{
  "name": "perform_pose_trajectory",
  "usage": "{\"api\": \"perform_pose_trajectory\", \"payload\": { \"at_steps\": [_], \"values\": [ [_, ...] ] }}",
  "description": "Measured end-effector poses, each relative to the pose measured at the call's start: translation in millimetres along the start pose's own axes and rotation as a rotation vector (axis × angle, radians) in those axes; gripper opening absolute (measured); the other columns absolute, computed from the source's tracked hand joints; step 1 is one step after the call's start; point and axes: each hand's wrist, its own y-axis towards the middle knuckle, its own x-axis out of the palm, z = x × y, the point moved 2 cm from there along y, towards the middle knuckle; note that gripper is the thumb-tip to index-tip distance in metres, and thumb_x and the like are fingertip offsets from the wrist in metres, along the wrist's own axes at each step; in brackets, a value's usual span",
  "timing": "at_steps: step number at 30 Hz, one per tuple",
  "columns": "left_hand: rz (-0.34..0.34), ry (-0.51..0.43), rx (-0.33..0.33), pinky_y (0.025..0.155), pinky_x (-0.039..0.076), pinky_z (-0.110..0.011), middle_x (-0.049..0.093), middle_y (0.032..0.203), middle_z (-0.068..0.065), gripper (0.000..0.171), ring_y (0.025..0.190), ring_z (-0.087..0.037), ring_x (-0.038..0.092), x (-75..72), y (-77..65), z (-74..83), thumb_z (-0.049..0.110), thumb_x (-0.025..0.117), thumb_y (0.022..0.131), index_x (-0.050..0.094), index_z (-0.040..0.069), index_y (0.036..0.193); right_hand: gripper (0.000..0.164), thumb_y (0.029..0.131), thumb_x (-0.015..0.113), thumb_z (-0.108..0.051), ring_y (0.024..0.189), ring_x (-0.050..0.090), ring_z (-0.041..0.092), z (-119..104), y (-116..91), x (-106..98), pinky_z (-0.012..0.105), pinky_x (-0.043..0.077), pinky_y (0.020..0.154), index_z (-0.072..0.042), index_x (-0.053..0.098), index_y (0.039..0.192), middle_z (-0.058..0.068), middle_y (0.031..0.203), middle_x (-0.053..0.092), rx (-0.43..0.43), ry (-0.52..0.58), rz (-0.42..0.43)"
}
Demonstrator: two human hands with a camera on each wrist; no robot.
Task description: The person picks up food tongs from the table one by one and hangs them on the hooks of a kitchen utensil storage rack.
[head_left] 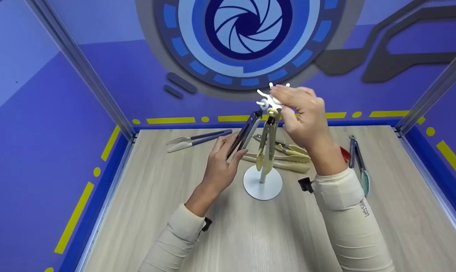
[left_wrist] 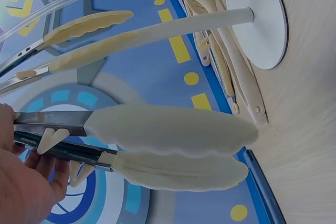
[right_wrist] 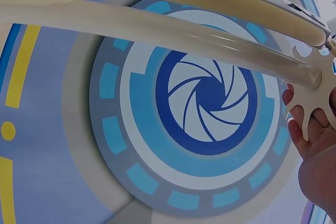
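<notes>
A white stand with a round base [head_left: 252, 189] has a hooked top [head_left: 263, 94]. My right hand [head_left: 305, 117] grips that top from above, its fingers at the hooks in the right wrist view. In my left hand [head_left: 222, 162] is a pair of dark-handled tongs [head_left: 250, 126], held by the handles and tilted, with pale scalloped tips [left_wrist: 173, 129] pointing away from the hand. The grey ring [head_left: 264, 104] at their upper end is at a hook. Beside them, yellow-tipped tongs [head_left: 270, 141] hang from the stand by a yellow ring.
Blue-handled tongs [head_left: 209, 136] lie on the table at the left. Several cream and yellow tongs [head_left: 292, 166] lie behind the stand. To the right are teal-tipped tongs [head_left: 365, 181] and a red piece [head_left: 345, 154], partly hidden by my right arm. Blue walls [head_left: 110, 87] enclose the table.
</notes>
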Motion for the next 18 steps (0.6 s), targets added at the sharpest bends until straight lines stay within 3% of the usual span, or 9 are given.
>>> {"api": "perform_pose_trajectory", "payload": {
  "at_steps": [8,18],
  "values": [
    [-0.006,-0.033,-0.008,0.097,0.061,-0.045,0.063,0.130,-0.013,0.051,0.111,-0.028,0.069,5.4,0.3,1.7,0.032,0.068,0.105,0.059,0.015,0.152,0.049,0.088,0.048,-0.007,0.119,0.077,0.028,0,2,1,0.049,0.052,0.103,-0.015,0.082,0.122,0.005,0.121,0.082,-0.002,0.015,0.016],
    [-0.009,-0.096,-0.001,0.098,0.062,-0.046,0.064,0.123,-0.012,0.051,0.111,-0.021,0.070,23.4,1.0,0.6,0.030,0.069,0.105,0.058,0.016,0.153,0.047,0.090,0.048,-0.009,0.120,0.077,0.028,-1,0,0,0.050,0.053,0.104,-0.014,0.082,0.122,0.006,0.121,0.082,-0.006,0.005,0.002]
  ]
}}
